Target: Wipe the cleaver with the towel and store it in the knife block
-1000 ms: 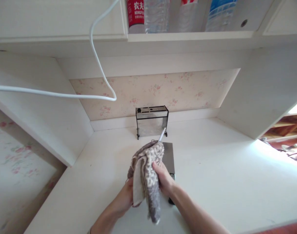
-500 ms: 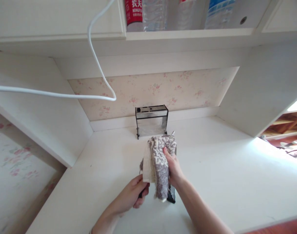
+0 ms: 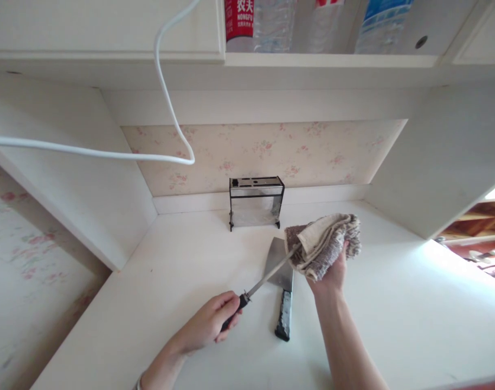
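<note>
My left hand point(image 3: 220, 317) is closed round the black handle of a sharpening steel point(image 3: 267, 275), whose thin grey rod points up and to the right. The rod's far end is hidden in a folded brown and cream towel point(image 3: 326, 244). My right hand point(image 3: 332, 271) grips that towel from below and the right, fingers partly covered by the cloth. Under the rod, a cleaver point(image 3: 285, 311) lies flat on the white counter, its wide blade away from me and its worn black handle toward me. The towel overlaps the blade's upper right in view.
A metal and black knife rack point(image 3: 256, 187) stands on the white counter point(image 3: 190, 249) against the back wall. A white cable point(image 3: 166, 97) hangs at upper left. Several bottles point(image 3: 274, 27) stand in the cabinet above. Side panels bound the counter.
My right hand has moved right with the towel, uncovering the steel's rod and the cleaver's blade. My left hand has shifted slightly left, still holding the handle.
</note>
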Demonstrator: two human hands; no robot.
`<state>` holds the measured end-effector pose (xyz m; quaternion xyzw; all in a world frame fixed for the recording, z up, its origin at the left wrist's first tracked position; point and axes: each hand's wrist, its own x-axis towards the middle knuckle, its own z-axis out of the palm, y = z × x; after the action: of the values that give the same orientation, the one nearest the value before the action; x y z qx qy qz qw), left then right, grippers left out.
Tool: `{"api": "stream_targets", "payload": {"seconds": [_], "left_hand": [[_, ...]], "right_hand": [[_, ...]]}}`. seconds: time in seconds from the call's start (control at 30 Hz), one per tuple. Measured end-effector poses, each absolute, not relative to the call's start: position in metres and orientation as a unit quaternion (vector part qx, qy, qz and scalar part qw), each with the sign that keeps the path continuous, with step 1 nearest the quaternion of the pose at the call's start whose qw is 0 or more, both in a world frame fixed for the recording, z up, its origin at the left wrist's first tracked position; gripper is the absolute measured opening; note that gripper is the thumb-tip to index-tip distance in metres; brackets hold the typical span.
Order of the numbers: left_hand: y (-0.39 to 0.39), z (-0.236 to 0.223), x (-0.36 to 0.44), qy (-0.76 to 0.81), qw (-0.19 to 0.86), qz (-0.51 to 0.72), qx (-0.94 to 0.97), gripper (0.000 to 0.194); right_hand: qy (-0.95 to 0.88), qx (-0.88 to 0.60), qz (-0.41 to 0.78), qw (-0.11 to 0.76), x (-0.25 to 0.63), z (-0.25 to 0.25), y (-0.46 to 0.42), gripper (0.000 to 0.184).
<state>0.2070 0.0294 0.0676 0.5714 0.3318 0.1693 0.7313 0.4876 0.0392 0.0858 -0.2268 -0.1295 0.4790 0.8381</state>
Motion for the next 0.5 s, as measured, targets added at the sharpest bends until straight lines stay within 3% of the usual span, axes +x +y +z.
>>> {"api": "stream_targets", "payload": {"seconds": [0.17, 0.3, 0.5], "left_hand": [[0.031, 0.067, 0.209, 0.328, 0.716, 0.274, 0.551, 0.035], [0.034, 0.065, 0.207, 0.343, 0.672, 0.347, 0.557, 0.028], [0.035, 0.054, 0.21, 0.456, 0.465, 0.418, 0.634, 0.023]], "right_hand": [[-0.151, -0.23, 0.445, 0.852, 0.479, 0.087, 0.037, 0.045], [-0.151, -0.269, 0.483, 0.82, 0.469, 0.08, 0.038, 0.044], [-0.133, -0.287, 0.629, 0.71, 0.431, 0.082, 0.031, 0.053]]}}
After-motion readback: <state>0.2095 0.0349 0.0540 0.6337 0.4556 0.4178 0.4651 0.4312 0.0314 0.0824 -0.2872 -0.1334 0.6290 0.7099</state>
